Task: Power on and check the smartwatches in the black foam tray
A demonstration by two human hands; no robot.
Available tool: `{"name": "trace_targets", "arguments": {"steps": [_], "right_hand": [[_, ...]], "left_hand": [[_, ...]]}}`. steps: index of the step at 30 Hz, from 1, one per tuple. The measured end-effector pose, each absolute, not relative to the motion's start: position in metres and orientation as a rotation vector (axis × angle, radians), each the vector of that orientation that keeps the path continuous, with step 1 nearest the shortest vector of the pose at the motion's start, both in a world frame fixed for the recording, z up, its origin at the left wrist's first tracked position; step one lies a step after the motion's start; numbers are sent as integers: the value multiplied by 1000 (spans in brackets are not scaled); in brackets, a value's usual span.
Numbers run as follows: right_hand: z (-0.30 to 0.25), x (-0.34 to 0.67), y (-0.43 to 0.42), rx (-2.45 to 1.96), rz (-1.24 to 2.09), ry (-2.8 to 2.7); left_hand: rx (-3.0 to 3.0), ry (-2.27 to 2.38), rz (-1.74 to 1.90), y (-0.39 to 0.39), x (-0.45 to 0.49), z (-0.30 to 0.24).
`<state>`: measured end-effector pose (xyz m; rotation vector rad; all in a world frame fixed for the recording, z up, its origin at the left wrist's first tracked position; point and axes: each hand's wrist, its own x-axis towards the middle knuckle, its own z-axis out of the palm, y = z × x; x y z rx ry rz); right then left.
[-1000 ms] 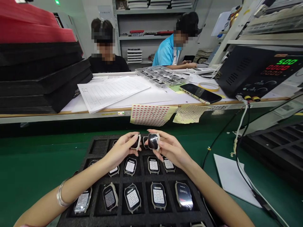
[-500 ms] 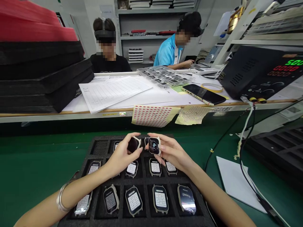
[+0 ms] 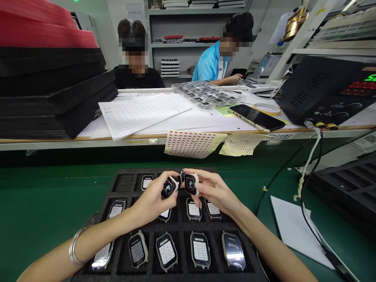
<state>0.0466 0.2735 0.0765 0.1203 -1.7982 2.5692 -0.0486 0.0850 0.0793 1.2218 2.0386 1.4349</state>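
Note:
My left hand (image 3: pixel 152 199) is closed round a small smartwatch body (image 3: pixel 169 187) with a lit screen, held just above the black foam tray (image 3: pixel 122 183). My right hand (image 3: pixel 213 190) pinches a second smartwatch body (image 3: pixel 190 184) beside it, screen facing me. The two watches almost touch over the tray's far rows. Several more watch bodies (image 3: pixel 200 249) lie in the tray's pockets with white screens lit. A silver bangle (image 3: pixel 73 246) circles my left wrist.
The tray rests on a green mat (image 3: pixel 44 203). A white sheet (image 3: pixel 293 227) and cables (image 3: pixel 305 184) lie at right. Behind, a bench holds papers (image 3: pixel 141 111), a phone (image 3: pixel 257 116), a clear parts tray (image 3: pixel 207 93), a power supply (image 3: pixel 329 92), stacked black foam (image 3: pixel 49 94). Two people sit opposite.
Both hands have drawn slightly nearer and lower over the tray. The left watch has turned to face me and its screen now shows lit.

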Motion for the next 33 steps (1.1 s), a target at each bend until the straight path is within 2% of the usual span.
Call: {"name": "trace_targets", "arguments": {"steps": [4,17,33], "right_hand": [[77,47,272,146,2549,-1796],[77,47,271,75,2498,-1908],[76,46,272,84,2479,-1903]], "left_hand": [[1210,2043,1490,86,-49,79],[1184,2110,1322,86,-52,78],[1200,2119,1397,85,-52,79]]}}
